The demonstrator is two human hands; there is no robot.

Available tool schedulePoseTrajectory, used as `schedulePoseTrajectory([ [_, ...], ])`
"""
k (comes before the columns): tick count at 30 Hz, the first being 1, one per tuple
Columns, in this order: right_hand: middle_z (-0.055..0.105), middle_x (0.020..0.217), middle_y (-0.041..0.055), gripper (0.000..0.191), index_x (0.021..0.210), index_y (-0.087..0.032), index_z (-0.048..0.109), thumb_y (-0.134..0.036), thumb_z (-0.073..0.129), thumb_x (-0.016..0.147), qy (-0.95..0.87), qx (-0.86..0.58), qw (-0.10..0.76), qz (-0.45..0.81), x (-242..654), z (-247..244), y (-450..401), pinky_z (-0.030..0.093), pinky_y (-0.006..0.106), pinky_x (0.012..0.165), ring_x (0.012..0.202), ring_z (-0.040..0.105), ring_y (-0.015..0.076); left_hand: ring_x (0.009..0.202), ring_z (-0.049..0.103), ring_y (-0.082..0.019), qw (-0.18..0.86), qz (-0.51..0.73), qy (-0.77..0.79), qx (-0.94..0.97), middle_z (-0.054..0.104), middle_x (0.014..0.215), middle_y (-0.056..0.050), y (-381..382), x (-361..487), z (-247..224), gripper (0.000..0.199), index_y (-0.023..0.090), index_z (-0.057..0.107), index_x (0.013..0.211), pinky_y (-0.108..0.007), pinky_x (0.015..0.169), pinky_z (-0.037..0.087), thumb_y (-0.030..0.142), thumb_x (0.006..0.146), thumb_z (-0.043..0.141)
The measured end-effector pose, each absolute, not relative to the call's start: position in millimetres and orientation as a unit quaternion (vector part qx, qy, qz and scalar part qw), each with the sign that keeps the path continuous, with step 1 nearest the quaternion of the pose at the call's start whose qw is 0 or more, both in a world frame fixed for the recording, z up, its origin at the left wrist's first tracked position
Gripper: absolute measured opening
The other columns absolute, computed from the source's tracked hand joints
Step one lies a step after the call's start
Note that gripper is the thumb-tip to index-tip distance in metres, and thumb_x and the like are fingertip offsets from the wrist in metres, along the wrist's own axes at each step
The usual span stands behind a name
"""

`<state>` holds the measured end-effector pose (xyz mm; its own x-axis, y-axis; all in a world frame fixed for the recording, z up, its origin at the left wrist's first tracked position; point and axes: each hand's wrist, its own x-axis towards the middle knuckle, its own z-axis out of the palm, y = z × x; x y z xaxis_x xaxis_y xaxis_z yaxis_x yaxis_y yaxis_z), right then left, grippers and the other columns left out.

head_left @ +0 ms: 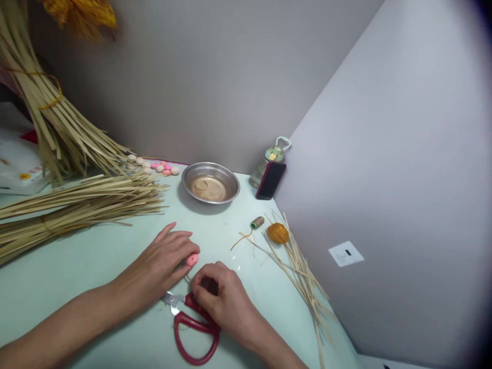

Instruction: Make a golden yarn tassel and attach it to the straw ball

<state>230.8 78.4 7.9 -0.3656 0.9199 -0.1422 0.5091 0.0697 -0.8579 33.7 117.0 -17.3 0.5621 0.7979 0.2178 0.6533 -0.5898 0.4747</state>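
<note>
A small pink bead [192, 260] with a dark hole is pinched between the thumb and fingers of my left hand [163, 259], its other fingers stretched out. Just right of it, my right hand [223, 294] has thumb and index finger pressed together; what they grip is too small to make out. A short, thin pale strip [187, 279] shows between the two hands. Red-handled scissors [197, 338] lie on the table under and beside my right hand, their blades pointing toward my left wrist.
Straw bundles [77, 205] fill the left side. Pink and beige beads [159, 168] lie by the back wall, beside a metal bowl of water [210, 183]. A bottle [261, 171] and phone [271, 180] stand in the corner. Rightward are a thread spool [257, 222], brown ball [278, 233] and loose strips [303, 277].
</note>
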Motion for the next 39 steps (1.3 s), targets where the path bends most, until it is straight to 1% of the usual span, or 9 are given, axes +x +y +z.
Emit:
schedulePoseTrajectory([
  [3,0.060,0.071,-0.0010,0.012,0.075,-0.019,0.064,-0.011,0.056,0.079,-0.632,-0.513,0.275,0.512,231,6,80,0.041,0.024,0.064,0.066,0.053,0.0130,0.126,0.053,-0.019,0.182,0.213,0.427,0.860,0.067,0.108,0.002,117,33,-18,0.014,0.029,0.056,0.108,-0.049,0.120,0.016,0.032,0.100,0.046],
  [6,0.062,0.071,0.0004,0.006,0.076,-0.017,0.064,-0.016,0.059,0.080,-0.565,-0.489,0.342,0.569,235,11,85,0.042,0.025,0.065,0.067,0.053,0.0134,0.126,0.053,-0.019,0.190,0.218,0.430,0.855,0.066,0.112,0.002,117,34,-19,0.014,0.030,0.055,0.110,-0.049,0.120,0.019,0.034,0.100,0.045],
  [11,0.064,0.073,0.0008,0.007,0.077,-0.017,0.065,-0.023,0.065,0.081,-0.536,-0.485,0.421,0.548,240,18,89,0.043,0.026,0.068,0.069,0.055,0.0141,0.120,0.057,-0.019,0.206,0.229,0.417,0.855,0.067,0.112,0.000,110,43,-18,0.015,0.028,0.054,0.110,-0.051,0.120,0.021,0.035,0.100,0.047],
  [15,0.068,0.078,0.0018,0.008,0.079,-0.018,0.065,-0.020,0.062,0.085,-0.585,-0.493,0.406,0.501,238,16,85,0.046,0.029,0.077,0.077,0.058,0.0157,0.103,0.063,-0.016,0.237,0.243,0.403,0.850,0.065,0.107,0.000,105,51,-18,0.016,0.024,0.047,0.113,-0.049,0.122,0.020,0.031,0.098,0.050],
  [19,0.067,0.084,0.0019,0.010,0.084,-0.019,0.067,-0.017,0.058,0.089,-0.684,-0.489,0.377,0.389,238,12,81,0.045,0.029,0.078,0.082,0.059,0.0164,0.099,0.064,-0.015,0.234,0.254,0.395,0.851,0.065,0.102,0.001,103,53,-16,0.024,0.025,0.042,0.117,-0.050,0.122,0.017,0.023,0.096,0.052],
  [23,0.067,0.085,0.0013,0.014,0.085,-0.021,0.065,-0.013,0.055,0.091,-0.733,-0.474,0.373,0.315,240,10,81,0.044,0.028,0.075,0.080,0.057,0.0157,0.101,0.064,-0.016,0.205,0.270,0.392,0.855,0.066,0.105,0.000,102,53,-14,0.019,0.025,0.044,0.114,-0.051,0.122,0.018,0.019,0.096,0.050],
  [27,0.066,0.083,0.0016,0.013,0.086,-0.021,0.063,-0.013,0.054,0.092,-0.751,-0.472,0.366,0.283,241,10,81,0.043,0.029,0.072,0.078,0.055,0.0163,0.112,0.062,-0.018,0.164,0.284,0.379,0.865,0.068,0.108,-0.002,100,53,-15,0.013,0.024,0.048,0.110,-0.052,0.121,0.019,0.020,0.098,0.048],
  [31,0.065,0.083,0.0025,0.013,0.087,-0.021,0.063,-0.014,0.053,0.092,-0.753,-0.484,0.347,0.280,242,10,81,0.043,0.031,0.074,0.078,0.055,0.0171,0.120,0.058,-0.019,0.157,0.277,0.370,0.873,0.070,0.105,-0.001,99,53,-14,0.014,0.025,0.050,0.111,-0.053,0.121,0.016,0.018,0.100,0.044],
  [39,0.062,0.086,0.0038,0.013,0.086,-0.021,0.065,-0.014,0.054,0.091,-0.732,-0.488,0.357,0.314,242,12,81,0.044,0.030,0.074,0.080,0.055,0.0170,0.120,0.058,-0.020,0.144,0.272,0.363,0.879,0.070,0.102,-0.002,99,54,-12,0.018,0.023,0.054,0.108,-0.055,0.121,0.015,0.015,0.100,0.041],
])
